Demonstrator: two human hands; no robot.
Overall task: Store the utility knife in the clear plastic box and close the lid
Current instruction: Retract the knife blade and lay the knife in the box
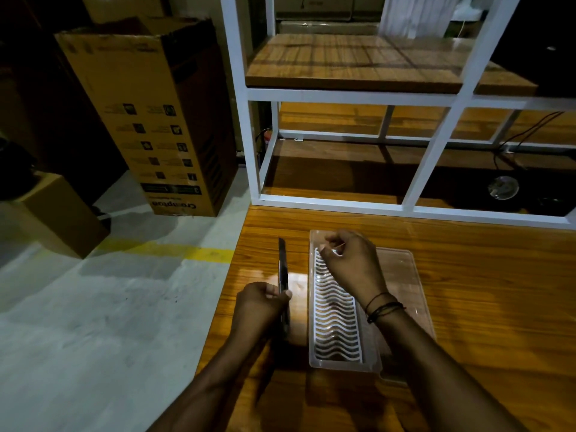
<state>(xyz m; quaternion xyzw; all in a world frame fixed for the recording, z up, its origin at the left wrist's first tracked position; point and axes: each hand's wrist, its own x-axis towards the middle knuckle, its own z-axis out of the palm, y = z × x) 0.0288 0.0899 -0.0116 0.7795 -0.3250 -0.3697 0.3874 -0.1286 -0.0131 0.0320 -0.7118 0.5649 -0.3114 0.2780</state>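
Note:
A long dark utility knife (pixel 283 263) is held upright-ish on its edge near the table's left side, with my left hand (pixel 260 304) gripping its lower half. Just to the right lies the clear plastic box (pixel 343 364), open, with a white wavy grid insert (pixel 335 322) inside. Its clear lid (pixel 405 275) lies flat on the table to the right of the box. My right hand (pixel 350 260) hovers over the far end of the box, fingers pinched at the insert's top edge. I cannot tell if it grips the insert.
The wooden table (pixel 467 322) has its left edge close to the knife. A white metal frame with wooden shelves (pixel 352 60) stands behind. Tall cardboard boxes (pixel 149 113) stand on the grey floor at left, beside a yellow floor line.

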